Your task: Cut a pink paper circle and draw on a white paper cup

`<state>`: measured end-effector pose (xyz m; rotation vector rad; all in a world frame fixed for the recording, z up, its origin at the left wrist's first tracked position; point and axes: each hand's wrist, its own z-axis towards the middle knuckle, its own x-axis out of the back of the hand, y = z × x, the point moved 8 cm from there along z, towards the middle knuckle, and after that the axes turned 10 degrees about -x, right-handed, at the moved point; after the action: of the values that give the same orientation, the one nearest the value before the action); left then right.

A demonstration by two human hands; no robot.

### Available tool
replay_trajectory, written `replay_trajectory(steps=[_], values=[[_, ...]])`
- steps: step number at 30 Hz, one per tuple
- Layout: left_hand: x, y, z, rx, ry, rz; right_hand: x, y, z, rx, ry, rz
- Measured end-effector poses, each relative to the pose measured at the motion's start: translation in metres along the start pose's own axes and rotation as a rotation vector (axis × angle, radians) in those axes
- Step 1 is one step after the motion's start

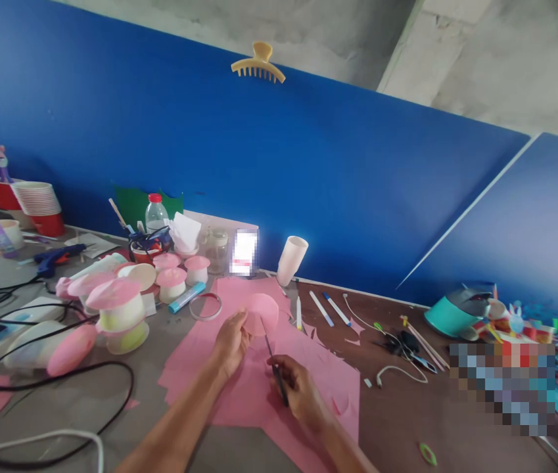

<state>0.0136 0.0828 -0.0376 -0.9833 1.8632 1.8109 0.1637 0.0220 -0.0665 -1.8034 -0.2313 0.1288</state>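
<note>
The pink paper disc is over the pink sheets — your left hand pinches it by its left edge. Your right hand grips a thin dark tool, its tip at the disc. Left of the sheets, on the counter, are pink-topped cups — to their right, markers.

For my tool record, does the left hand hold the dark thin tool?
No, the right hand holds the dark thin tool, while the left hand holds the pink disc.
</note>
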Motion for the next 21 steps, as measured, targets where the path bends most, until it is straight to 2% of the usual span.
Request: replay_trajectory(steps=[15, 21], values=[[-0.001, 0.001, 0.000, -0.018, -0.004, 0.060, -0.001, -0.011, -0.005, -0.001, -0.040, -0.057], [0.007, -0.003, 0.001, 0.009, 0.047, 0.060, -0.001, -0.010, -0.005, 0.004, -0.049, -0.020]])
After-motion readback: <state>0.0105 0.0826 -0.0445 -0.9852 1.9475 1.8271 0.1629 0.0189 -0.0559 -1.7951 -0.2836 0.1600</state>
